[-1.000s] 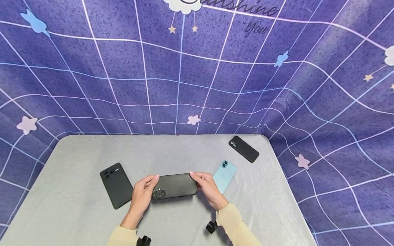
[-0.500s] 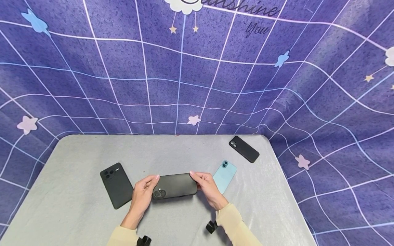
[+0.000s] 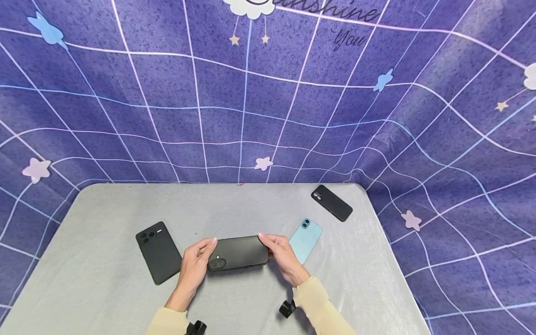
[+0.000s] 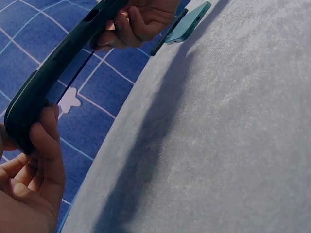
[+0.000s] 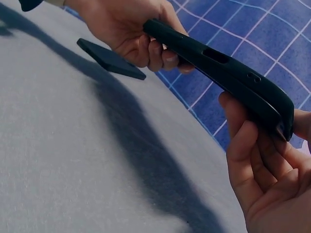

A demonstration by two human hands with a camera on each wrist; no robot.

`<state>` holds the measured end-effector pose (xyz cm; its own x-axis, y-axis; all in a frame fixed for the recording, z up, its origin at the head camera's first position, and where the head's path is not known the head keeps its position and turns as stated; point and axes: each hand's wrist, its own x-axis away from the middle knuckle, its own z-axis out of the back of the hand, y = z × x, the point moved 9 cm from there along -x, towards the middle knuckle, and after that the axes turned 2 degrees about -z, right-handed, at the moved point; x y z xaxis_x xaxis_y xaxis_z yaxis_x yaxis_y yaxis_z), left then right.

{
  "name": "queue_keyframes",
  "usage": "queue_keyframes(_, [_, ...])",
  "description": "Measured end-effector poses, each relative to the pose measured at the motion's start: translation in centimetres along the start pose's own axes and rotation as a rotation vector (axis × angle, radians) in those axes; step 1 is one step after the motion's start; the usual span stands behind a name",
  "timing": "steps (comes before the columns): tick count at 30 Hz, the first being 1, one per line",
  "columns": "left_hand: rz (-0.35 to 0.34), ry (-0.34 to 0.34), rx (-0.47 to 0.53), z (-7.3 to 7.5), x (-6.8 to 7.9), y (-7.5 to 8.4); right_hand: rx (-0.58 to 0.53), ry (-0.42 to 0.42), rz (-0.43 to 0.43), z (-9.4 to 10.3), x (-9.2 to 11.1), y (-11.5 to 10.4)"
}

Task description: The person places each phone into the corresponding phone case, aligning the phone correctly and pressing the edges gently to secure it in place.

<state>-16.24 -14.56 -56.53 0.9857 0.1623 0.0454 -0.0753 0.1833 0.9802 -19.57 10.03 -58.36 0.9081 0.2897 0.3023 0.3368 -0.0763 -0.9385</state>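
Observation:
In the head view, a black phone case [image 3: 243,252] is held level above the table, its camera end to the left. My left hand [image 3: 194,260] pinches that end, thumb on top and fingers beneath. The right hand [image 3: 284,258] grips the opposite end the same way. The left wrist view shows the case [image 4: 53,68] edge-on, with the left fingers curled under it. A side slot and raised buttons appear on the case [image 5: 228,73] in the right wrist view. Whether a phone sits inside, I cannot tell.
A large black phone [image 3: 159,256] lies left of my left hand on the grey cloth-covered table [image 3: 113,204]. Partly behind the right hand lies a teal phone [image 3: 306,242]. Another black phone-shaped item [image 3: 332,203] is at the back right. A purple curtain [image 3: 268,107] surrounds the table.

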Motion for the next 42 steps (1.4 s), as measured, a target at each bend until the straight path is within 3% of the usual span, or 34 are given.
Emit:
queue_keyframes(13, [-0.015, -0.024, 0.044, -0.1, 0.1, 0.2, -0.051, 0.014, -0.024, 0.0, 0.0, 0.5])
queue_keyframes(24, [0.098, -0.081, 0.014, -0.8, 0.4, -0.8, -0.018, 0.084, 0.009, 0.5, 0.2, 0.3])
queue_keyframes(31, [0.135, -0.133, 0.123, -1.5, 0.7, -1.3, -0.021, 0.11, 0.042, 1.0, 0.2, 0.0])
queue_keyframes(42, [0.172, -0.209, 0.207, -2.1, 1.2, -1.7, -0.027, 0.108, 0.057, 1.2, 0.1, -0.4])
